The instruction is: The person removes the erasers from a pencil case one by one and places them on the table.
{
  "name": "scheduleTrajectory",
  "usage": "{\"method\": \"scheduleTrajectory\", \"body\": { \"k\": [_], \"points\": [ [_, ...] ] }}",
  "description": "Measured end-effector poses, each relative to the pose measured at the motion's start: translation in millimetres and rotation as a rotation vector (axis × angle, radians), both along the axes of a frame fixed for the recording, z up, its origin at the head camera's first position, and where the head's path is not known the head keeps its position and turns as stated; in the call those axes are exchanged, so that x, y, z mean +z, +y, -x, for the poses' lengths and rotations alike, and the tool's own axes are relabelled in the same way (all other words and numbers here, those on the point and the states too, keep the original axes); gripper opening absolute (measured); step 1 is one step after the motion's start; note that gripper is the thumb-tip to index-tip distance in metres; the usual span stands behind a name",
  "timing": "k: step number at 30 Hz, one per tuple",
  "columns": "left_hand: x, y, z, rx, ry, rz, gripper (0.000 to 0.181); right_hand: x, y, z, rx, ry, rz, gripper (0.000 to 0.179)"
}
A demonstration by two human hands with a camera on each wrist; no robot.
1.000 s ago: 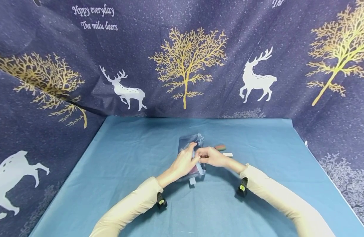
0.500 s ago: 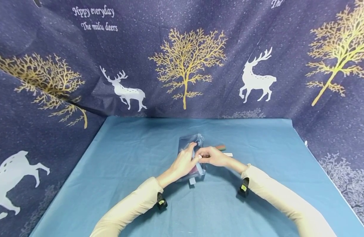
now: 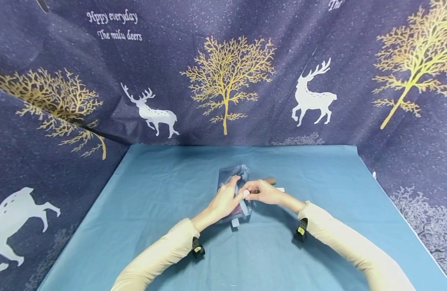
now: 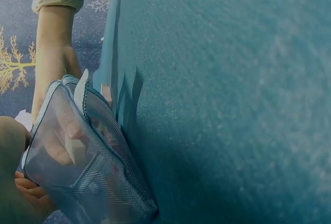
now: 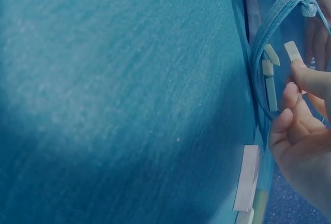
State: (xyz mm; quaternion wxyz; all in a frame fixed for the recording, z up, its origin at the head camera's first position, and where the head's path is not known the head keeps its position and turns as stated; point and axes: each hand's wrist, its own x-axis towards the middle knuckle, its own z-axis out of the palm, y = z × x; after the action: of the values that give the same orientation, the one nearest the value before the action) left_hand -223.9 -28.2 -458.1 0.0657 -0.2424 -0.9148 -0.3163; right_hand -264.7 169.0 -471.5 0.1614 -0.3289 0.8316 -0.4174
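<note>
A blue see-through mesh zip pouch (image 3: 228, 171) stands on the cloth with its zip side facing right. My left hand (image 3: 221, 202) holds it from the left, fingers behind the mesh (image 4: 98, 182) and thumb near the opening. At that opening, my right hand (image 3: 263, 192) pinches a small flat white piece (image 5: 292, 51) between thumb and fingertips. Through the mesh, several small pale pieces (image 5: 272, 93) show low inside the pouch, and something reddish shows in the head view.
Just right of the pouch lie a brownish stick (image 3: 270, 181) and a white block (image 5: 247, 177), both partly behind my right hand in the head view. A small white tab (image 3: 235, 222) lies at the pouch's near end. A patterned curtain (image 3: 209, 93) hangs behind the blue-covered table (image 3: 172, 178).
The white piece at my right fingertips shows more than before. Both hands stay nearly in place, and the head view has shifted slightly.
</note>
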Motion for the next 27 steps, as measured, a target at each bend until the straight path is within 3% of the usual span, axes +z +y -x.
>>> {"method": "scheduleTrajectory", "body": {
  "k": [8,15,27],
  "points": [
    [-3.5,0.1,0.8,0.006,-0.003,-0.006,0.05,-3.1,3,-0.8,-0.01,0.014,-0.006,0.022],
    [-4.8,0.8,0.8,0.01,0.007,-0.012,0.049,28.7,-1,-19.0,-0.012,0.012,-0.001,0.022],
    [-3.6,2.1,0.1,0.008,0.018,-0.039,0.049,25.1,4,-16.9,-0.012,0.008,0.029,0.021]
  ]
}}
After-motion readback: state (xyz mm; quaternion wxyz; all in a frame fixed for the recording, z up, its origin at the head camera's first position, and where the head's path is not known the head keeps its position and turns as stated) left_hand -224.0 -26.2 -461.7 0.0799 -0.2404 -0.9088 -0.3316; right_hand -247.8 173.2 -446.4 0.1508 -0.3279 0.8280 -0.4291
